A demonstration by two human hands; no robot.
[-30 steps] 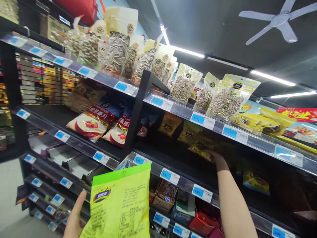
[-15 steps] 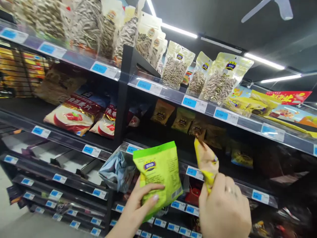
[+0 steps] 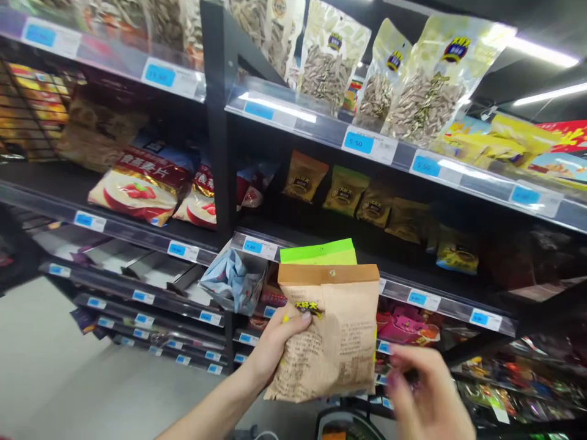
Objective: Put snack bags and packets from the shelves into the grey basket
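Note:
My left hand (image 3: 274, 347) is closed on two snack packets held upright in front of the shelves: a tan paper-look packet (image 3: 334, 333) in front and a lime-green packet (image 3: 318, 252) behind it, only its top strip showing. My right hand (image 3: 424, 397) is lower right, blurred by motion, fingers apart and holding nothing, just right of the tan packet. Small brown and green packets (image 3: 345, 191) stand on the shelf behind.
Black shelving (image 3: 215, 122) carries blue price tags (image 3: 358, 142). Sunflower seed bags (image 3: 424, 79) stand on the top shelf, red oatmeal bags (image 3: 140, 189) at the left, a crumpled blue bag (image 3: 232, 281) hangs by the shelf edge. Grey floor (image 3: 55, 366) lies lower left.
The tan packet that my right hand took from the shelf now sits in front of the green one in my left hand. My right hand has let go and dropped lower right. The view tilted down.

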